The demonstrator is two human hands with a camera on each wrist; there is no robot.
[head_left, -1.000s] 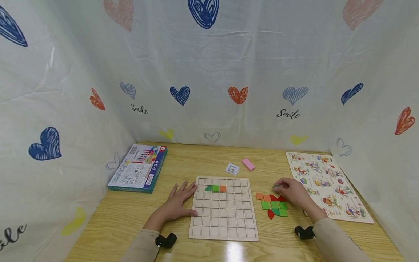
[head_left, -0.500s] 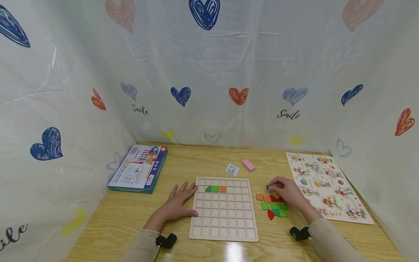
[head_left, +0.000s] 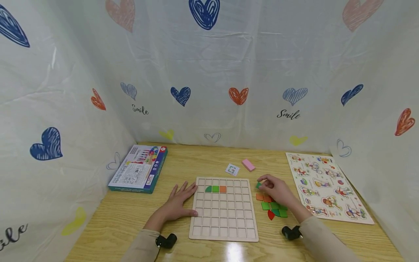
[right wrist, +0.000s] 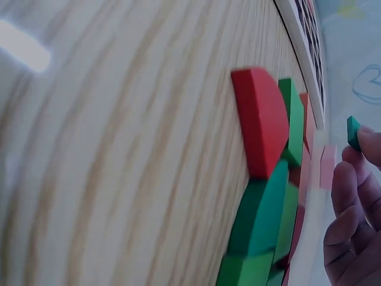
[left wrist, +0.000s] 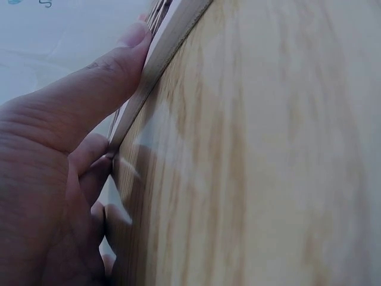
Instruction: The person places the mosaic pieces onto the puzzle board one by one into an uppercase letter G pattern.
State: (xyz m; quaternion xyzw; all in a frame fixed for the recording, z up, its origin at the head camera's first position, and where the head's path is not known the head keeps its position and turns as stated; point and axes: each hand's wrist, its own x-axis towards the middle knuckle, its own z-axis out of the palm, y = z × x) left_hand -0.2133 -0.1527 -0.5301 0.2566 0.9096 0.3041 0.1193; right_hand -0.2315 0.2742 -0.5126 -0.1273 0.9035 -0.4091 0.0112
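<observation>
My left hand [head_left: 176, 204] lies with fingers spread along the left edge of a wooden grid board [head_left: 215, 222]; in the left wrist view its thumb [left wrist: 116, 68] touches the board's side. One row of the board bears a dark green quarter-round tile [head_left: 208, 189], a light green square tile [head_left: 215, 189] and an orange square tile [head_left: 223, 189]. Just right of the board, my right hand [head_left: 276, 190] pinches a dark green tile [right wrist: 353, 132] between thumb and fingers, held above the table. Beneath that hand is a cluster of tiles, including a red one [right wrist: 259, 122], partly hidden by it.
A small printed card [head_left: 232, 169] and a pink block [head_left: 248, 165] lie behind the board. A flat box [head_left: 137, 169] rests at the back left. On the right is a picture puzzle board [head_left: 322, 187]. A heart-printed curtain [head_left: 209, 120] surrounds the table.
My right hand has moved left toward the board, carrying the dark green tile over the upper part of the tile cluster. The left hand has stayed in place.
</observation>
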